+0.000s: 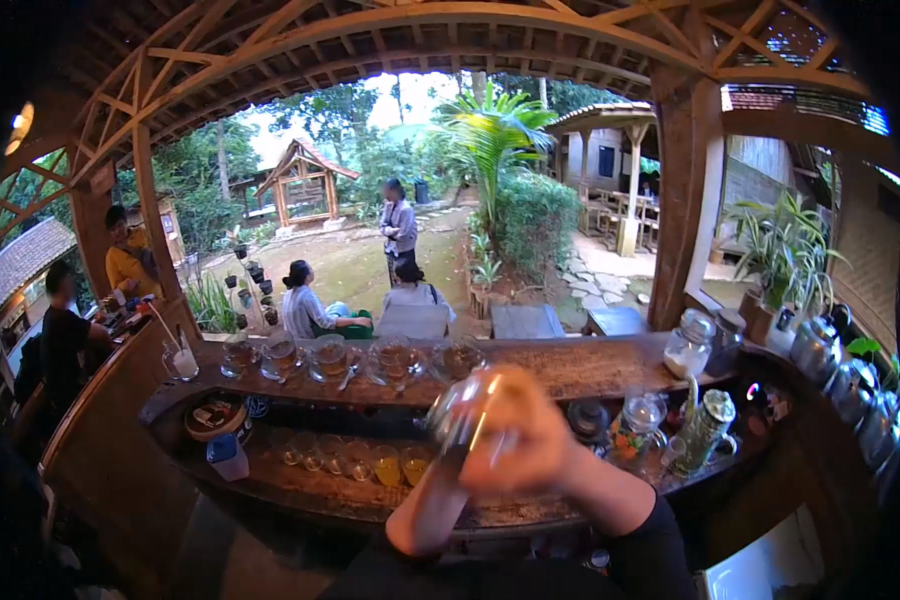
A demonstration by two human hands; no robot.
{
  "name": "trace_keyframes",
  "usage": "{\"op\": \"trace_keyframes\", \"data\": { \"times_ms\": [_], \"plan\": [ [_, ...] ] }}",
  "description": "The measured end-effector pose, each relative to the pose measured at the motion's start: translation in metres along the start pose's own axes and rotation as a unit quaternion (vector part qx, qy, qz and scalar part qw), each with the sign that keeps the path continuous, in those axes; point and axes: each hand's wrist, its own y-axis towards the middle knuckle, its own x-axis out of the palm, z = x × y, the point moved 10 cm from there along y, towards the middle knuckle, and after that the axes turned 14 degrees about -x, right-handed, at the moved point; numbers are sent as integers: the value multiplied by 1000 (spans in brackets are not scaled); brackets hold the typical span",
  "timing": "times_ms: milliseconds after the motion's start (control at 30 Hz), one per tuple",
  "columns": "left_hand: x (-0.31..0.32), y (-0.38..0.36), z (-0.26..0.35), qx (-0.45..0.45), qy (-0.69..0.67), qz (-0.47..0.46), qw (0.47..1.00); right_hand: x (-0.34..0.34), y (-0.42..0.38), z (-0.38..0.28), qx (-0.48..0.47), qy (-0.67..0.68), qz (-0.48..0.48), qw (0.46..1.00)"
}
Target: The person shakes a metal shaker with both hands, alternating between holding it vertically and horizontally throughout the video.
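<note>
Head view: right fingers (522,395) grasp glass (457,408), too blurred to read; left fingers obscured, can't tell state.

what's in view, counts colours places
ledge: one, brown, ahead
shelf: one, brown, under ledge
cups: five, clear, on ledge
tall glass: one, whitish, ledge's left
jars: two, clear, ledge's right
small glasses: several, clear, on shelf
drinks: two, yellow, on shelf
basket: one, brown, shelf's left
tub: one, bluish, beside basket
pitchers: two, clear, shelf's right
kettles: several, silver, far right
tables: three, grey, beyond ledge
people: several, variously dressed, left and ahead
plants: several, green, outside
hut: one, brown, outside
blurred thing: one, shiny, centre
hands: two, bare, at blurred thing
</note>
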Motion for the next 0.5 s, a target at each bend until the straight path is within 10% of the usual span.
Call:
{"op": "trace_keyframes", "data": {
  "times_ms": [133,200,233,333,400,500],
  "plan": [
    [79,-50,35,77,77,-294,950,41,30,-53,-188,137,-30,972],
    [34,-58,60,89,-15,-166,982,52,31,-43,-281,117,87,949],
    [22,-71,66,96,-16,-160,982,77,30,11,-50,167,50,983],
    [-30,-95,74,29,-67,-71,995,110,37,34,-45,83,13,995],
    [-48,-102,85,-22,-94,-15,995,108,61,-22,-207,65,25,976],
    [61,-138,103,141,86,-232,959,126,71,-56,-290,167,-53,941]
  ]
}}
